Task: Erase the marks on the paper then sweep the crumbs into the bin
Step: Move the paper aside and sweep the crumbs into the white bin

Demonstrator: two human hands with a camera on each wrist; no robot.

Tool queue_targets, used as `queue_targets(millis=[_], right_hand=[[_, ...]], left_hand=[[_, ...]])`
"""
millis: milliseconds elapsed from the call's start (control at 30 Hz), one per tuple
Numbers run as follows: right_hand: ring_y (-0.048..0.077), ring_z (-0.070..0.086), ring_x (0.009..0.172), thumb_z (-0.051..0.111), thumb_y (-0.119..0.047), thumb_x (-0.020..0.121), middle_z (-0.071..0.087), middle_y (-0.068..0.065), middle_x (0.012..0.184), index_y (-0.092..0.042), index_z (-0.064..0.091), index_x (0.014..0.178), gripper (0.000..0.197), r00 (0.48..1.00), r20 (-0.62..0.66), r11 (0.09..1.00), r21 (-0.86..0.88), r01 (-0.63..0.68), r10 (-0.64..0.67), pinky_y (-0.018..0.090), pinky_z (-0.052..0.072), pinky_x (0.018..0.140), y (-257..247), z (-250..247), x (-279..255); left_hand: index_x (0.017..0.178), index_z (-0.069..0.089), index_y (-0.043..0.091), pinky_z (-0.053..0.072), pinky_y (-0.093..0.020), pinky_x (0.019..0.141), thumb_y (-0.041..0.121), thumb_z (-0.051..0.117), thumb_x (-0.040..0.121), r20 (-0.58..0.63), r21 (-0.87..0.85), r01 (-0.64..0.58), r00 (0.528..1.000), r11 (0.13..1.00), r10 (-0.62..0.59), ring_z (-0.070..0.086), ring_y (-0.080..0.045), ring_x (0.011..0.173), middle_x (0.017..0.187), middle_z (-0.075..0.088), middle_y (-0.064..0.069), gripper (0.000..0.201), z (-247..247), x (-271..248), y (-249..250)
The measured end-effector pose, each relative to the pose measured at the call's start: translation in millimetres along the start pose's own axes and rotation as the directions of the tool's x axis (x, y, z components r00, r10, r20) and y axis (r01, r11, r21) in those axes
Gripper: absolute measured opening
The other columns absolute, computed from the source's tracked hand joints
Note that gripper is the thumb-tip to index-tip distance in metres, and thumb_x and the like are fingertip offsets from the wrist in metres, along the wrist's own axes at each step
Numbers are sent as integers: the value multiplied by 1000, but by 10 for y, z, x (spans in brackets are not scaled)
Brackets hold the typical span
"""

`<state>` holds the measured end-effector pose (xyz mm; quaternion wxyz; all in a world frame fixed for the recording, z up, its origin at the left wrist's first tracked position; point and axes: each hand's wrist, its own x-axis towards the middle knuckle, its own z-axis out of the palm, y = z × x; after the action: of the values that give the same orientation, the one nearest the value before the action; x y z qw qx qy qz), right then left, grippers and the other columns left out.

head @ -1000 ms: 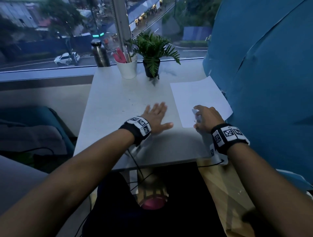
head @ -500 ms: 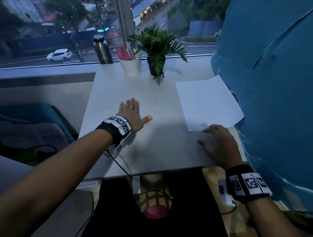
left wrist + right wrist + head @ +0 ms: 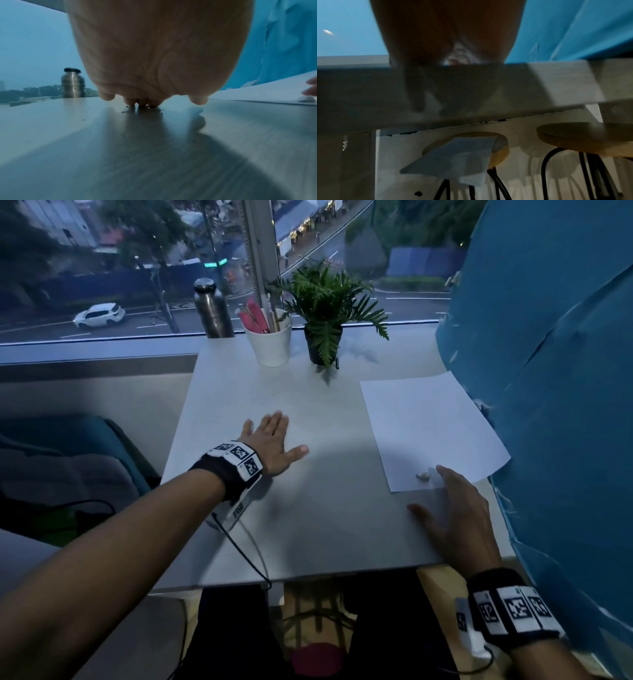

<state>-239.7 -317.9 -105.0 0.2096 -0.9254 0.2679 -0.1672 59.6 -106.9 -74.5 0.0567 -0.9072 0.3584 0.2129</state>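
The left hand (image 3: pixel 270 441) lies flat on the table (image 3: pixel 325 525), fingers straight and together, thumb spread; dark crumbs (image 3: pixel 126 111) sit at its fingertips. The right hand (image 3: pixel 452 511) is relaxed, fingers loosely spread, holding nothing. Just beyond its fingertips the eraser (image 3: pixel 423 475) rests on the paper (image 3: pixel 428 422)

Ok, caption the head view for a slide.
Left hand flat on table; right hand beside eraser on paper.
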Motion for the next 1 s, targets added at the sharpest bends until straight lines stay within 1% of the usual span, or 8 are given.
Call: queue_targets(millis=[300, 467, 600, 700, 833, 867, 933, 1000], right_hand=[[32, 53, 123, 49, -60, 84, 57, 12, 134, -12, 51, 128, 65, 995, -103, 999, -34, -10, 6, 54, 42, 105, -46, 59, -54], [25, 52, 127, 55, -60, 83, 56, 3, 136, -17, 55, 128, 63, 987, -158, 999, 44, -21, 28, 51, 39, 109, 0, 81, -82], [24, 53, 124, 54, -66, 78, 57, 1, 135, -19, 56, 127, 68, 984, -175, 993, 114, -23, 43, 53, 41, 107, 15, 92, -81], [21, 53, 124, 53, -68, 76, 57, -2, 136, -21, 57, 127, 69, 983, -170, 991, 126, -43, 65, 42, 36, 111, 32, 107, -86], [24, 54, 122, 48, -68, 78, 58, 1, 135, -16, 59, 125, 72, 986, -154, 997, 60, -58, 67, 36, 35, 107, 43, 113, -87], [24, 54, 122, 47, -69, 78, 58, 2, 135, -14, 60, 125, 73, 986, -150, 997, 47, -61, 67, 34, 34, 107, 34, 113, -87], [22, 53, 122, 46, -70, 77, 58, 2, 135, -14, 61, 125, 76, 986, -145, 996, 50, -72, 79, 33, 33, 107, 27, 112, -78], [19, 51, 120, 46, -73, 76, 59, 3, 133, -12, 62, 124, 79, 985, -159, 995, 84, -60, 73, 35, 35, 107, 20, 110, -62]], left_hand=[[155, -10, 12, -5, -48, 119, 74, 20, 92, -83, 58, -159, 983, 986, 163, -11, -25, 150, 162, -18, -7, 94, -433, 918, 420], [156, -8, 17, -3, -50, 119, 70, 20, 94, -36, 43, -210, 977, 977, 212, -12, -22, 150, 163, -15, -2, 86, -532, 1374, 618], [155, -7, 8, 4, -47, 120, 73, 27, 91, -73, -17, -97, 993, 995, 96, -9, -26, 150, 163, -13, -10, 97, -475, 1267, 619], [155, -3, 5, 8, -48, 121, 86, 34, 78, -14, 19, 32, 999, 999, -32, -1, -34, 150, 163, -9, -15, 118, -403, 980, 535], [147, 36, 6, 27, -51, 111, 93, 28, 71, 4, 275, 93, 995, 957, -98, 30, -39, 136, 150, 30, -18, 116, -454, 587, 475], [147, 36, 6, 25, -51, 111, 91, 28, 73, -34, 297, 107, 994, 949, -102, 29, -38, 137, 151, 30, -19, 113, -491, 561, 490], [154, 16, 4, 12, -54, 118, 85, 29, 80, -79, 252, 87, 994, 964, -70, 12, -38, 147, 161, 9, -19, 110, -567, 640, 551], [155, 0, 6, 3, -54, 119, 71, 31, 91, -71, 181, -39, 996, 983, 53, -2, -33, 150, 163, -7, -14, 96, -589, 863, 640]])
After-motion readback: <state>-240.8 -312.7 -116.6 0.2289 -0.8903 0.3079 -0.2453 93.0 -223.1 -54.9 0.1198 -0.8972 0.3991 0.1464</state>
